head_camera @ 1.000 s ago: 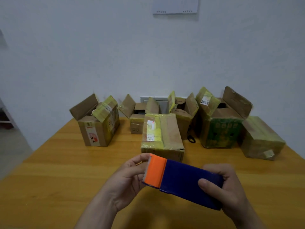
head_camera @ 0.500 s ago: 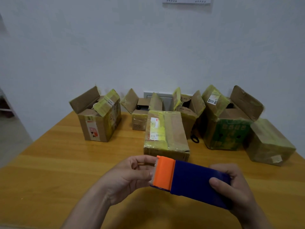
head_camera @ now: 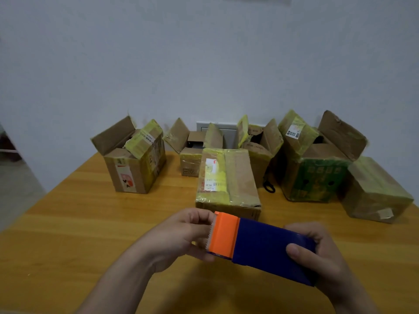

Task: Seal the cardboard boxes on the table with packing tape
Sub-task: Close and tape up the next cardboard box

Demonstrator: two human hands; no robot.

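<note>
A blue tape dispenser (head_camera: 269,249) with an orange cutter end is held over the wooden table (head_camera: 68,223). My right hand (head_camera: 317,257) grips its blue body. My left hand (head_camera: 179,236) pinches at the serrated orange end, where the tape edge sits; the tape itself is hard to see. Just beyond lies a closed box (head_camera: 229,184) with yellowish tape and a white label. Behind it stand several boxes with flaps up: one at the left (head_camera: 133,164), a small one (head_camera: 192,155), another (head_camera: 258,150) and a green-printed one (head_camera: 317,173).
A closed taped box (head_camera: 376,191) sits at the far right near the table edge. A black loop (head_camera: 268,188) lies between boxes. A white wall with a socket plate (head_camera: 226,128) backs the table. Floor shows at the left.
The view has shifted a little, so boxes sit lower in frame. Both hands keep hold of the dispenser; my left fingers have closed in at the orange cutter end.
</note>
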